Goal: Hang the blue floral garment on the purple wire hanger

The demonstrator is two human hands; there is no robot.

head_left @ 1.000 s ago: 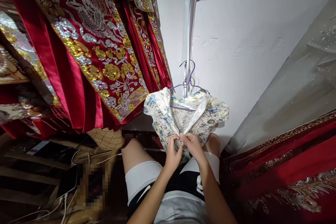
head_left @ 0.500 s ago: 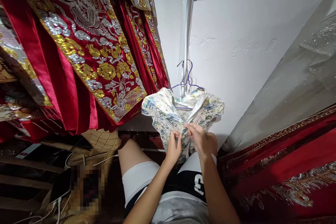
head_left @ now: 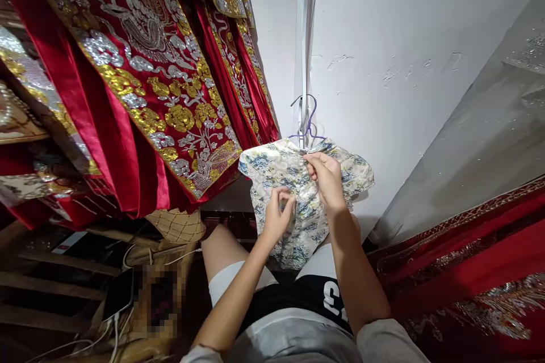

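A small white dress with blue and yellow flowers (head_left: 298, 204) hangs on a purple wire hanger (head_left: 307, 125) against the white wall. My right hand (head_left: 326, 173) is pinched on the dress's front near the collar, just under the hanger. My left hand (head_left: 279, 212) is lower and to the left, its fingers closed on the front of the dress at about chest height. The front of the dress lies closed between the two hands.
Red robes with heavy gold and silver embroidery (head_left: 145, 79) hang at the left. More red embroidered cloth (head_left: 464, 261) lies at the lower right under a grey plastic cover (head_left: 481, 125). Cables, a phone (head_left: 119, 292) and a woven yellow item (head_left: 176, 224) lie at the lower left.
Both hands have climbed up the dress front: the right one from the waist to the collar, the left to chest height. The open front of the dress has been brought together.
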